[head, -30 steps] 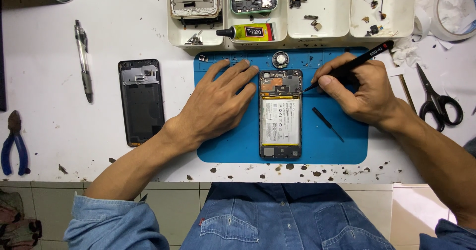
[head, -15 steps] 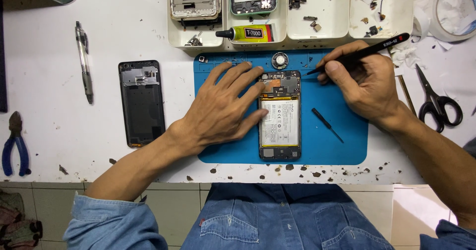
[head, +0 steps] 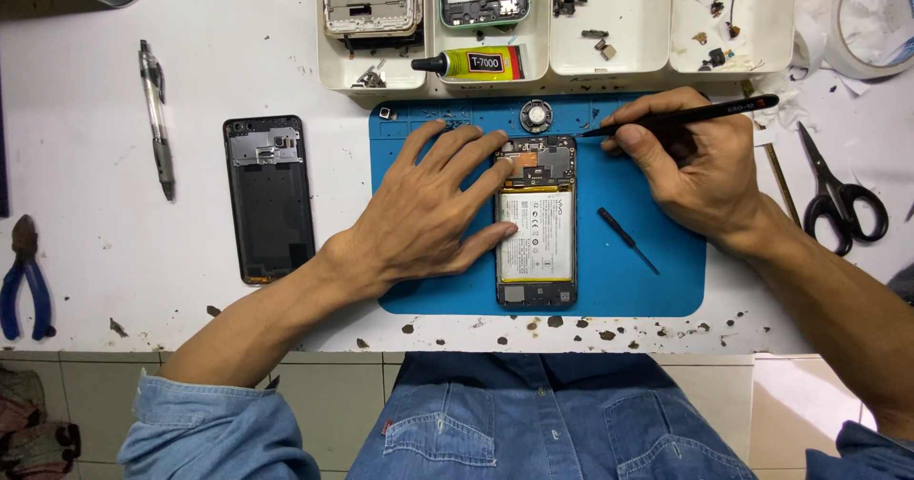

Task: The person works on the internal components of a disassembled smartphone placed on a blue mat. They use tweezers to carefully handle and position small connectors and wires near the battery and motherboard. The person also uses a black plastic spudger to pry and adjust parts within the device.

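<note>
On the blue mat (head: 666, 290), seen from the head camera, the opened phone (head: 536, 223) lies flat. The left hand (head: 428, 213) rests on it with fingers spread and relaxed. The right hand (head: 700, 170) grips black tweezers (head: 695, 116), whose tip is at the phone's upper right corner.

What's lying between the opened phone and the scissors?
In the head view, a small black screwdriver lies on the blue mat between the opened phone and the scissors.

trays (head: 581, 56) crowd top, mat (head: 666, 294) corner open
</note>
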